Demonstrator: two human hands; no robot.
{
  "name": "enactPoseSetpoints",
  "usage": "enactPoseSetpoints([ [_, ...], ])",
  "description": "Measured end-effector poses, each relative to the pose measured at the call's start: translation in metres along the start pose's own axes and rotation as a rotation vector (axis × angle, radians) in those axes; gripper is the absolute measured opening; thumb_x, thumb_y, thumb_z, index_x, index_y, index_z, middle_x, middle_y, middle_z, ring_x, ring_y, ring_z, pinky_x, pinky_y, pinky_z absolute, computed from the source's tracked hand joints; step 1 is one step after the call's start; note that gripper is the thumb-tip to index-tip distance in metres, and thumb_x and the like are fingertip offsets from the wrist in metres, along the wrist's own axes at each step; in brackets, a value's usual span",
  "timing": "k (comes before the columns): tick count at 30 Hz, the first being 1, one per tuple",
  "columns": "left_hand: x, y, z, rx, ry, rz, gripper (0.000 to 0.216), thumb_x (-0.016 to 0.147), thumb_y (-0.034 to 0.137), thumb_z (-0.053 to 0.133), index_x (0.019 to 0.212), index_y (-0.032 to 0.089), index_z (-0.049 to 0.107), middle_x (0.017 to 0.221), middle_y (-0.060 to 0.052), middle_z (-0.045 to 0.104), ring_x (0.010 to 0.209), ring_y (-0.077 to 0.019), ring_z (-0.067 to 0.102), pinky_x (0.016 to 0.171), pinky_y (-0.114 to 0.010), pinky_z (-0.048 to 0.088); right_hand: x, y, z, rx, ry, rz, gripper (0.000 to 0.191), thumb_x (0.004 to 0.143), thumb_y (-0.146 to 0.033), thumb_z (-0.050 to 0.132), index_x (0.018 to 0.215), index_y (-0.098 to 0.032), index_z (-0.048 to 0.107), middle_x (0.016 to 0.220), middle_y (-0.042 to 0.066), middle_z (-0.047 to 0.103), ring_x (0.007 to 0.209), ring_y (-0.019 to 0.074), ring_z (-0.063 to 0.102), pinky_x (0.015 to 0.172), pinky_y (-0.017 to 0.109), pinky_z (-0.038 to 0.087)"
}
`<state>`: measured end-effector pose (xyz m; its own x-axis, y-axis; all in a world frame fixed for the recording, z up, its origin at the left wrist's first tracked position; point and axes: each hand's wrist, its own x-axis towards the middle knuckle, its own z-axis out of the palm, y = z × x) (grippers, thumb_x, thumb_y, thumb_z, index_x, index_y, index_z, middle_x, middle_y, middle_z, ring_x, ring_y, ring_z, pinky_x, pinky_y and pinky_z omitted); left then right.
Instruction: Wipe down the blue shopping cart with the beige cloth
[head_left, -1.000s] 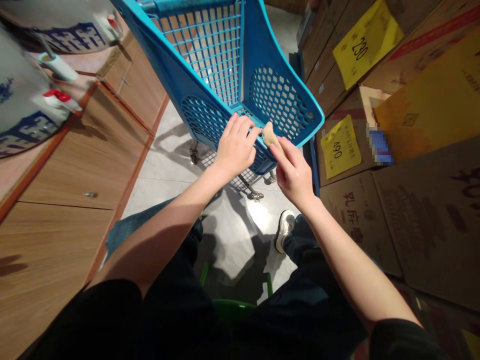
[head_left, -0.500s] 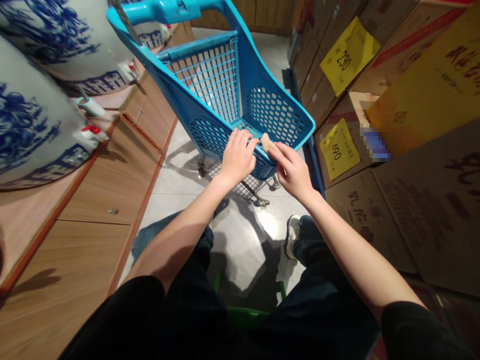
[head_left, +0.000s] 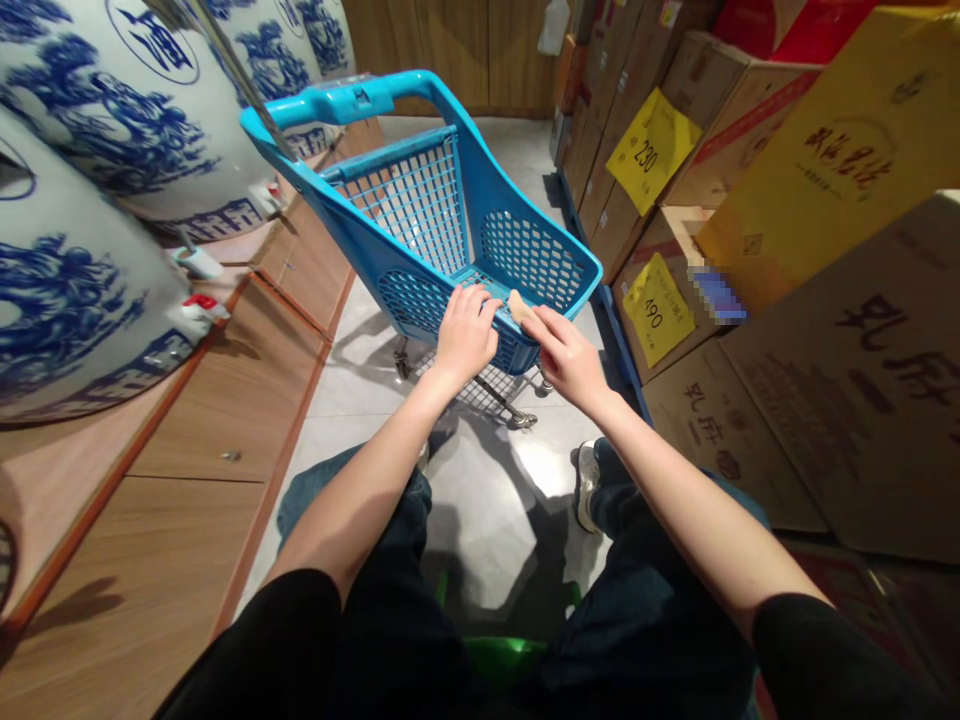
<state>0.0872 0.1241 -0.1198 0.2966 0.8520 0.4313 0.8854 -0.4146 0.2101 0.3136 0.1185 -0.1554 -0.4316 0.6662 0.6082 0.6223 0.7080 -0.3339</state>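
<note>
Where the near lip of the blue shopping cart (head_left: 356, 250) meets the person's two hands, a small tan scrap (head_left: 519, 308), perhaps cloth, lies along the edge; from where I stand I can't make out what it is made of. Its long axis slants, the free tip pointing away from the person and toward the left, the other end running back under the fingers of the right hand (head_left: 566, 362). That is the nearer hand: its thumb and fingers are closed on the scrap, pinching it from the right. The left hand (head_left: 466, 335) rests at the cart's lip on the other side of the tip, fingers spread and loosely bent, with nothing visible in its grasp; a short gap parts its forefinger from the scrap, so the free tip sits between the hands. Beyond them the cart's basket opens away, its handle toward the far left. A green seat (head_left: 506, 655) shows between the person's legs. Off to the left, big blue-and-white jars (head_left: 131, 105) stand on a wooden cabinet (head_left: 202, 425); to the right, cartons (head_left: 724, 430) carry yellow price cards (head_left: 654, 150).
</note>
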Motion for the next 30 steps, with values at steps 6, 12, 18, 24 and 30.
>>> enactPoseSetpoints([
  [6,0.002,-0.002,0.002,-0.008,-0.008,0.013,0.046,0.094,0.012,0.049,0.136,0.014,0.069,0.144,-0.018,0.068,0.153,-0.0341,0.053,0.137,-0.063,0.033,0.011,0.023,-0.006,-0.037,0.073,0.11,0.057,0.096,-0.01,0.047,0.148,-0.022,0.069,0.151,0.014,0.07,0.143,0.0263,0.066,0.12,0.047,0.058],
  [12,0.001,-0.002,0.001,-0.023,0.005,0.008,0.046,0.093,0.012,0.05,0.135,0.014,0.07,0.143,-0.02,0.069,0.152,-0.0354,0.054,0.136,-0.065,0.034,0.005,0.01,0.004,-0.037,0.062,0.028,0.059,0.094,-0.008,0.047,0.146,-0.025,0.071,0.152,0.012,0.069,0.148,0.0263,0.062,0.125,0.052,0.054],
  [18,-0.001,-0.003,-0.001,-0.012,-0.007,0.03,0.047,0.093,0.012,0.05,0.136,0.016,0.069,0.144,-0.018,0.068,0.154,-0.0335,0.052,0.137,-0.062,0.034,0.01,0.025,-0.007,-0.02,0.058,0.079,0.057,0.097,-0.009,0.048,0.148,-0.024,0.068,0.15,0.013,0.07,0.141,0.0263,0.066,0.119,0.047,0.058],
  [24,-0.002,-0.004,0.001,-0.014,0.014,0.027,0.049,0.093,0.011,0.05,0.138,0.016,0.069,0.145,-0.018,0.069,0.155,-0.0335,0.053,0.136,-0.063,0.034,0.008,0.013,-0.002,-0.056,0.07,0.089,0.056,0.094,-0.009,0.049,0.144,-0.024,0.071,0.15,0.013,0.07,0.144,0.0282,0.064,0.123,0.051,0.055],
  [30,-0.002,-0.003,0.0,0.014,-0.012,0.037,0.049,0.095,0.012,0.046,0.139,0.011,0.068,0.145,-0.02,0.068,0.156,-0.0339,0.051,0.137,-0.061,0.032,0.012,0.024,-0.016,-0.029,0.032,0.103,0.057,0.095,-0.013,0.049,0.148,-0.025,0.069,0.148,0.012,0.071,0.137,0.0277,0.069,0.115,0.046,0.06],
])
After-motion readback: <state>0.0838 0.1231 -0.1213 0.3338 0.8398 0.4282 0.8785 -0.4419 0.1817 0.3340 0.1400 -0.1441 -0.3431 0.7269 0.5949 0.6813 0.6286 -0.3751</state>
